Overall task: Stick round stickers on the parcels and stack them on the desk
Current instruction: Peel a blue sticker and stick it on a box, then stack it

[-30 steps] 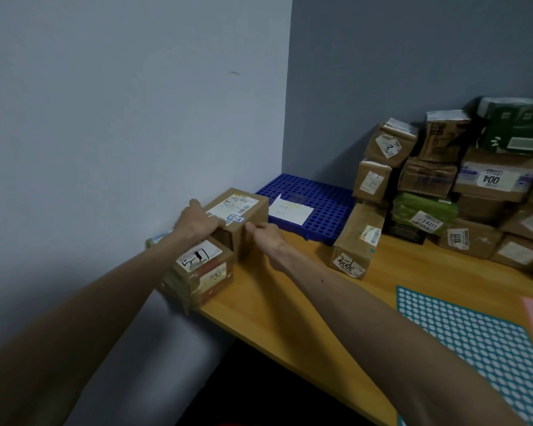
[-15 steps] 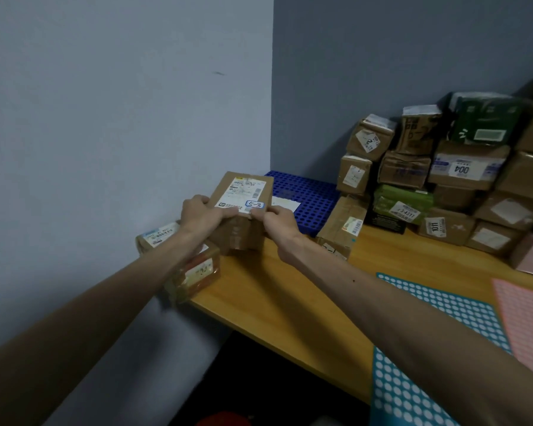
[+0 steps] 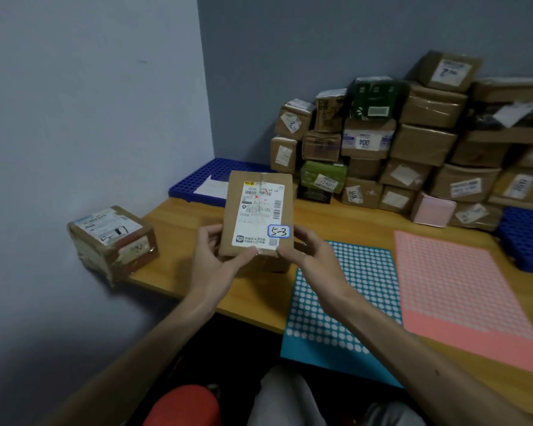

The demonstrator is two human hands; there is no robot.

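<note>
A brown cardboard parcel (image 3: 257, 207) with a white shipping label and a blue-edged tag reading 5-3 is held above the desk near its front edge. My left hand (image 3: 216, 256) grips its lower left corner, thumb on the label. My right hand (image 3: 308, 253) grips its lower right corner. A teal sheet of round white stickers (image 3: 342, 290) lies on the wooden desk (image 3: 179, 241) just right of the parcel, and a pink sticker sheet (image 3: 462, 287) lies beside it. Another taped parcel (image 3: 113, 241) sits at the desk's left corner by the wall.
A big pile of parcels (image 3: 413, 149) is stacked against the back wall on the right. A blue plastic grid tray (image 3: 197, 179) with a white paper sits at the back left, another blue tray (image 3: 526, 238) at the far right. A small pink box (image 3: 433, 210) stands before the pile.
Both hands lifted the 5-3 parcel off the taped parcel at the left corner and brought it right and toward me. It now faces label-up over the desk's front.
</note>
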